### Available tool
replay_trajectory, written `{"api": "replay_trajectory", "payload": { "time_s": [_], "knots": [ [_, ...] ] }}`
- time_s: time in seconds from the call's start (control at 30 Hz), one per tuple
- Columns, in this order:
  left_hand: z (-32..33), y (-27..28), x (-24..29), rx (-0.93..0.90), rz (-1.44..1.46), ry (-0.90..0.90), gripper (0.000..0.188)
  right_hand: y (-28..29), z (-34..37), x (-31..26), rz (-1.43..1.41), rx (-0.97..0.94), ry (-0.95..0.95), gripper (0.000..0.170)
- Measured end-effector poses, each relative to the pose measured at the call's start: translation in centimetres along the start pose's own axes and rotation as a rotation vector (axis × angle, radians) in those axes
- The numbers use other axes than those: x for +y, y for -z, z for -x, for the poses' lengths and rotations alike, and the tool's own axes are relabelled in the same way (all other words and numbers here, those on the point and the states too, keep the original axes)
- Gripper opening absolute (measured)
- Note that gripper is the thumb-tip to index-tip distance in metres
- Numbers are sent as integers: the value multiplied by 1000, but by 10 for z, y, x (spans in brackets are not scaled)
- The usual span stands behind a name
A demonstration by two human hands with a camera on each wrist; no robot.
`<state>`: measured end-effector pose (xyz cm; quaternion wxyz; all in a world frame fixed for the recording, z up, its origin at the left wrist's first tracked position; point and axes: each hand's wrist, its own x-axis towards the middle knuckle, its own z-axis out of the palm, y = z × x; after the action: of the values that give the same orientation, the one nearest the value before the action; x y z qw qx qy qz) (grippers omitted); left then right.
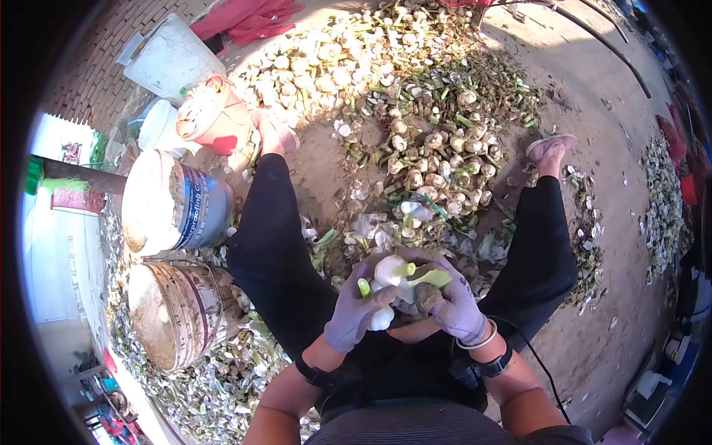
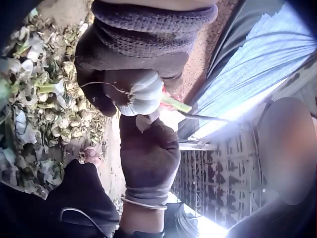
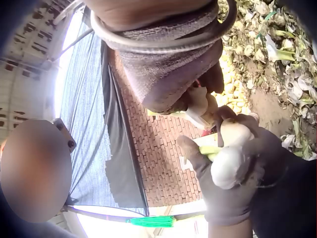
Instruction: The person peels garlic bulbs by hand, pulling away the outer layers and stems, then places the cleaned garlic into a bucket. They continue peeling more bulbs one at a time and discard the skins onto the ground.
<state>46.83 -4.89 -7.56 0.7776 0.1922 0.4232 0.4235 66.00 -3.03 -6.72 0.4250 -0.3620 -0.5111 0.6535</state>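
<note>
Both hands wear soiled light purple gloves and meet in front of the lap. The left hand (image 1: 351,314) grips white garlic bulbs; one bulb (image 1: 390,270) with a cut green stem is on top and another (image 1: 381,319) is lower down. In the right wrist view two bulbs (image 3: 230,167) lie in the left hand (image 3: 225,196). The right hand (image 1: 457,308) pinches a pale green strip of outer leaf (image 1: 433,278) beside the upper bulb. In the left wrist view the right hand (image 2: 149,156) holds a bit of skin (image 2: 144,122) just under a bulb (image 2: 143,94).
A heap of garlic bulbs (image 1: 445,159) with stems and leaves lies on the ground between the feet. Buckets stand at the left: a blue-labelled one (image 1: 204,208), a stained one (image 1: 196,311) and a red one (image 1: 215,119). Peelings (image 1: 215,393) cover the ground at lower left.
</note>
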Motion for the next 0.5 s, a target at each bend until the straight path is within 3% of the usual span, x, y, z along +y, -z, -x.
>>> {"api": "replay_trajectory", "payload": {
  "time_s": [0.03,0.1,0.17,0.2,0.23,0.3,0.33,0.37,0.43,0.47,0.5],
  "knots": [
    [1,1,0,4,-194,-62,54,-4,2,-1,-179,7,-71,31],
    [2,10,-1,-28,-40,31,56,4,1,8,-283,27,-78,28],
    [0,31,-12,-349,350,274,59,23,2,34,-842,-121,-201,45],
    [2,24,-6,-407,368,263,58,24,2,30,-842,-122,-202,45],
    [-1,27,-5,-408,368,263,58,25,1,24,-960,-99,-277,44],
    [-9,34,0,-109,29,253,51,27,0,13,-1195,-50,-430,43],
    [-9,32,3,-22,-289,92,42,30,3,24,-724,-19,-239,39],
    [-11,33,7,-18,-287,91,42,32,4,25,-724,-22,-242,39],
    [-8,38,12,-8,-453,201,47,25,4,6,-430,-117,-289,35],
    [-12,43,7,4,-401,178,40,27,9,13,-484,-96,-416,32],
    [-13,38,14,5,-402,175,40,26,7,18,-483,-99,-414,32]
  ]
}}
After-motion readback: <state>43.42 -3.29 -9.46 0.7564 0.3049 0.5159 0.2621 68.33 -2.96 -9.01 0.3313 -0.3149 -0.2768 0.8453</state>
